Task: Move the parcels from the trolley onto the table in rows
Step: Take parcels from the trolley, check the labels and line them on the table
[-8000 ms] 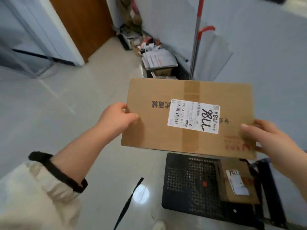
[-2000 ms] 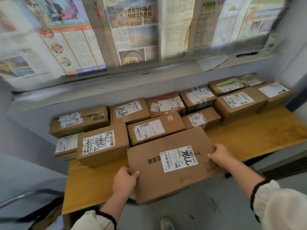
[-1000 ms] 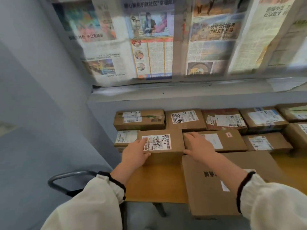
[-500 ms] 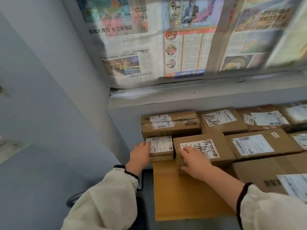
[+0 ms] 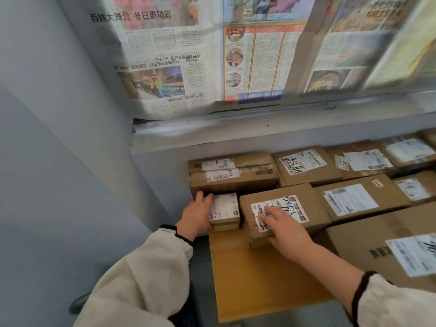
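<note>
left hand (image 5: 198, 217): fingers extended | right hand (image 5: 286, 228): fingers flat, spread

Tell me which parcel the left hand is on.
The left hand touches the small parcel at the row's left end, topped almost wholly by a white label; the right hand rests on the bigger parcel beside it.

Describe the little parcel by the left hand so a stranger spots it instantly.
Go to the left end of the yellow table, by the grey wall. In front of the long taped parcel, left of the scrawl-labelled parcel, lies the small parcel, left hand against its side. It is the smallest there, its top almost all white label.
</note>
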{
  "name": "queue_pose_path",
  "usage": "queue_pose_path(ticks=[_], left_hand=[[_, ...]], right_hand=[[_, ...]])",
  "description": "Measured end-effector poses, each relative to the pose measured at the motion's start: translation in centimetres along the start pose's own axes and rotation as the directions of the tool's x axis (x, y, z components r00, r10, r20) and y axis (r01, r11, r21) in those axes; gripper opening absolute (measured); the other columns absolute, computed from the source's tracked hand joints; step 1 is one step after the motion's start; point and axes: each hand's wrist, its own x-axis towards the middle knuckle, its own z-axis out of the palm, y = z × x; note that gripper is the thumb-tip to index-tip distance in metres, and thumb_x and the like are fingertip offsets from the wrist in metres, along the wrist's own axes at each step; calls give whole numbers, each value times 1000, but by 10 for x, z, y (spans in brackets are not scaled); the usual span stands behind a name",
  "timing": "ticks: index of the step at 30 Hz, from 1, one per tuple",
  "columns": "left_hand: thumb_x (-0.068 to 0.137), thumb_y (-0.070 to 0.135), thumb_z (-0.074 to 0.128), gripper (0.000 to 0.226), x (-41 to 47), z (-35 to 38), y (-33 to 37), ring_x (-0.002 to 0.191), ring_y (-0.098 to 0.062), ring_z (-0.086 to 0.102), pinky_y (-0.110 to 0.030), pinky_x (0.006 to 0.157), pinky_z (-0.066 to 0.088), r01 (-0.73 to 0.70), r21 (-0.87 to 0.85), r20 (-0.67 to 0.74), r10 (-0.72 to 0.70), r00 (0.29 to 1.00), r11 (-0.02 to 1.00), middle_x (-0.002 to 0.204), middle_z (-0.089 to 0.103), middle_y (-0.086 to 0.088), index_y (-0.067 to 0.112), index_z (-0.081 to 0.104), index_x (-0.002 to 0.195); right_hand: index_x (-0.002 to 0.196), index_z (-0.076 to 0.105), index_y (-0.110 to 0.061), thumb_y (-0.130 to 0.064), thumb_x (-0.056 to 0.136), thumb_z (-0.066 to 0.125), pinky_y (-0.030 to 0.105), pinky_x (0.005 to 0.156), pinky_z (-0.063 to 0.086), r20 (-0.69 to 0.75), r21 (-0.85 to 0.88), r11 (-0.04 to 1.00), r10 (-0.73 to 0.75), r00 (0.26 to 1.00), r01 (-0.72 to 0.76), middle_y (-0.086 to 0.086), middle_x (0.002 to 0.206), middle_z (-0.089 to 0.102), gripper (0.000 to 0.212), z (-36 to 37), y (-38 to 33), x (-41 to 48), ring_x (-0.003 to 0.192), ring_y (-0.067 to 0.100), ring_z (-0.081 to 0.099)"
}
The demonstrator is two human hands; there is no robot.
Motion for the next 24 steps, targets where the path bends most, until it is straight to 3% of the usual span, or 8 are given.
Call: queue_pose_path(ticks=[6,12,15,17,18,20,22,24], left_hand=[[69,29,75,96,-12,0,-10,109,-29,50,-39,88,48,-124,180,70,113,991,976,140,19,-9,19,15,143],[78,14,68,99,-22,3,-8,116,-36,42,-44,84,44,-307,380,87,297,951,873,151,7,-9,44,-2,141],[81,18,66,99,-24,6,-1,115,-36,43,-42,86,42,-175,436,-8,199,980,883,150,8,-13,40,-7,143],[84,22,62,85,-31,7,4,109,-32,49,-39,82,44,24,294,-120,12,993,955,145,21,-13,30,5,146],[86,26,58,70,-37,6,7,102,-29,54,-37,77,46,132,128,-173,-109,979,983,139,32,-12,25,18,143],[88,33,51,46,-52,8,12,86,-21,57,-31,65,46,277,-260,-180,-328,927,925,121,51,-7,19,37,130],[86,37,56,55,-66,16,20,88,-16,59,-29,68,49,288,-542,-59,-377,924,790,117,59,-2,20,35,134],[76,49,66,87,-78,24,34,112,-15,55,-33,89,50,230,-652,49,-262,964,723,137,48,2,26,17,145]], right_hand=[[146,24,-29,-20,90,57,35,115,14,-12,-2,1000,9,1000,-9,-2,157,13,66,3,-1,-2,144,23,8],[146,25,-27,-15,91,55,39,116,15,-32,11,1000,22,999,-22,-1,157,13,64,6,-6,-5,145,24,7],[146,25,-28,-13,91,54,39,116,14,-46,33,999,31,998,-29,-1,157,14,63,8,-8,-7,145,24,7],[146,25,-28,-13,91,54,39,116,13,-50,31,999,31,998,-30,-1,157,13,64,7,-7,-8,145,24,6],[146,24,-28,-13,91,54,39,116,13,-55,25,999,29,998,-28,-1,157,13,64,7,-7,-8,145,24,6],[146,24,-28,-13,91,53,40,116,13,-63,21,999,33,998,-31,-2,157,13,64,7,-6,-8,145,24,6],[146,23,-28,-12,91,54,41,116,13,-63,19,999,40,997,-39,-2,157,12,65,7,-7,-8,145,24,5],[146,24,-28,-11,90,54,42,117,14,-66,12,999,43,997,-43,-1,157,12,65,8,-8,-7,145,25,6]])
